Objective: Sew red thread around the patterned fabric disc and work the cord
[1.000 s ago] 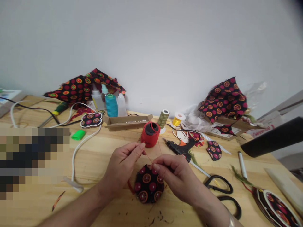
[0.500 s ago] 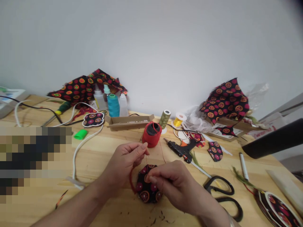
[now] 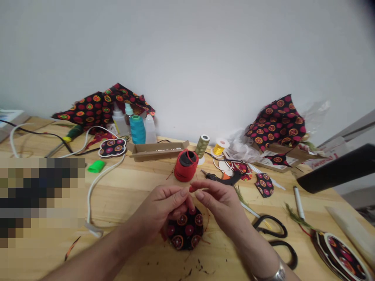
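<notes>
across the pale wooden worktop (image 3: 137, 175), i see the two bare hands close together at the middle. the left hand (image 3: 166, 201) has its thumb and forefinger pressed together, seemingly on something thin and red at the tips; the right hand (image 3: 219, 199) faces it, its grip a little apart, thumb and forefinger just beside the left fingertips.

the roundish black fabric-covered piece printed with red and orange fruit slices (image 3: 186, 230) lies flat on the worktop below the hands, its far edge partly hidden by the left fingers. i judge it light, soft on top and perhaps stiffer inside, not fragile; it is best pinched by its rim, leaving the printed face uncreased.

beyond the fingers the red thread cone on a black core (image 3: 186, 169) stands upright. it looks light and easy to tip, so its wound sides, held low, offer the surest hold.

smallest is the thin red thread (image 3: 191, 189) at the fingertips: nearly weightless, limp, likely slippery and quick to tangle, best nipped near its end.
</notes>
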`<state>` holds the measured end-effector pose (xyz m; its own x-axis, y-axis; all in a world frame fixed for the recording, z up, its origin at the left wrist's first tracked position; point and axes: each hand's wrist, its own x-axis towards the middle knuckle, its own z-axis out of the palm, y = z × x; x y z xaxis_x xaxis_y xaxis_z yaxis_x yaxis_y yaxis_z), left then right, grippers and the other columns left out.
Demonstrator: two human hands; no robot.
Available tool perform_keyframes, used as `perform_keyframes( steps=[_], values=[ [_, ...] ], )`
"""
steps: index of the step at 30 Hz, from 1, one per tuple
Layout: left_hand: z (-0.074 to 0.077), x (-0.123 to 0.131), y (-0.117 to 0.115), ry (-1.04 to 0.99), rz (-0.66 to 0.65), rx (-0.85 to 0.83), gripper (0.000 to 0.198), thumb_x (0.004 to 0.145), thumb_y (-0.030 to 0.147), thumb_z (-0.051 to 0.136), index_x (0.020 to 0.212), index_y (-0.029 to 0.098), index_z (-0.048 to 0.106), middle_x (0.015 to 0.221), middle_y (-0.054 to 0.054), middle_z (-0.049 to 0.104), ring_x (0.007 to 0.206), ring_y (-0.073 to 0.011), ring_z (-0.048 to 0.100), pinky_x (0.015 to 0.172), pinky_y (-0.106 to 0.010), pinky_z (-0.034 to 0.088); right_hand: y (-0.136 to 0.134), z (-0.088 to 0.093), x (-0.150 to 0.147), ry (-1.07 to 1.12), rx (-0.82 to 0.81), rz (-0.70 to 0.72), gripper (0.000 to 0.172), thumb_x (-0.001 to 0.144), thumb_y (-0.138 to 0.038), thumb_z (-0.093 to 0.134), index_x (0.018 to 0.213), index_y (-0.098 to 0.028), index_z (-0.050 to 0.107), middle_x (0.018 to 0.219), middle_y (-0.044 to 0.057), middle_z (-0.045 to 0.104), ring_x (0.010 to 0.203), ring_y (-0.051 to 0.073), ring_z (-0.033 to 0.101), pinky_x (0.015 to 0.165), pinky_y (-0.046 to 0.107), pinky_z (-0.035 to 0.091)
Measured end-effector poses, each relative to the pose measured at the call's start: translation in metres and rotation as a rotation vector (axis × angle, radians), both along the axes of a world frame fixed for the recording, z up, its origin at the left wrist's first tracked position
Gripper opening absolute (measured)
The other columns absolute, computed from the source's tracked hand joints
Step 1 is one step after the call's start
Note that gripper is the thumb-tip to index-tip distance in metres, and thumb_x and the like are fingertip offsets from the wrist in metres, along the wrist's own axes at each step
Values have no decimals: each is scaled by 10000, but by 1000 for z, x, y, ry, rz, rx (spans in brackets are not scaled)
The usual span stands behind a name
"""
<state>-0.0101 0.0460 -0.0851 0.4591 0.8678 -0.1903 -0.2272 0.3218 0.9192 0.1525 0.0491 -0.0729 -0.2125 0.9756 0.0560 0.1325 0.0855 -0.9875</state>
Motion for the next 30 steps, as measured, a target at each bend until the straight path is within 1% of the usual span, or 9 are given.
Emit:
perform_keyframes(
  steps=[8,14,17,19,21,23,25,28,30],
  values=[
    [-1,0,-4,6,-163,-24,377,826,424,457,646,147,640,443,57,365,372,-54,243,375,-207,152,-2,1,-2,198,-10,-30,47,679,-177,660,635,-176,643,664,-9,607,655,120,545,640,242,439],
    [5,-2,-5,79,-311,0,342,815,398,494,646,141,643,467,41,418,418,-60,308,415,-200,198,6,5,12,310,144,-157,60,776,-204,596,728,-184,624,880,41,639,907,171,563,868,332,413],
    [6,-6,-6,157,-472,47,331,791,404,531,649,139,670,496,25,468,436,-63,370,436,-187,264,7,15,22,475,175,-180,77,779,-225,603,713,-184,605,960,47,621,983,182,543,880,341,422],
    [5,-8,-6,139,-611,68,348,752,450,560,682,136,694,491,12,502,417,-74,409,431,-192,310,4,22,33,662,148,-104,80,768,-239,616,700,-199,600,904,21,616,944,170,569,828,316,465],
    [3,-9,-5,105,-647,81,402,757,490,529,709,130,703,506,-15,554,426,-95,465,448,-208,347,-1,29,45,810,73,140,110,752,-237,631,653,-211,592,740,-16,603,705,131,626,662,259,514],
    [2,-7,-3,119,-541,98,453,791,504,464,704,123,692,554,-48,609,458,-113,518,459,-213,348,-7,34,55,876,29,481,141,711,-240,668,603,-216,581,686,-27,609,527,126,630,466,225,500],
    [1,-5,0,160,-291,108,483,804,518,424,637,128,655,535,-44,609,440,-114,519,426,-208,321,-10,34,58,740,-72,675,200,701,-280,675,559,-194,563,659,1,622,495,155,637,416,235,484],
    [5,-5,5,226,273,155,461,806,490,439,510,155,551,441,20,505,412,-88,438,419,-199,306,-4,28,43,493,-182,584,83,762,-208,611,694,-160,610,870,78,648,669,177,663,585,300,515],
    [9,-6,7,266,558,190,437,817,438,453,481,163,506,437,40,463,429,-79,392,439,-191,308,4,21,25,298,-185,400,61,767,-169,596,709,-154,612,962,77,636,778,153,644,730,304,490]
  ],
)
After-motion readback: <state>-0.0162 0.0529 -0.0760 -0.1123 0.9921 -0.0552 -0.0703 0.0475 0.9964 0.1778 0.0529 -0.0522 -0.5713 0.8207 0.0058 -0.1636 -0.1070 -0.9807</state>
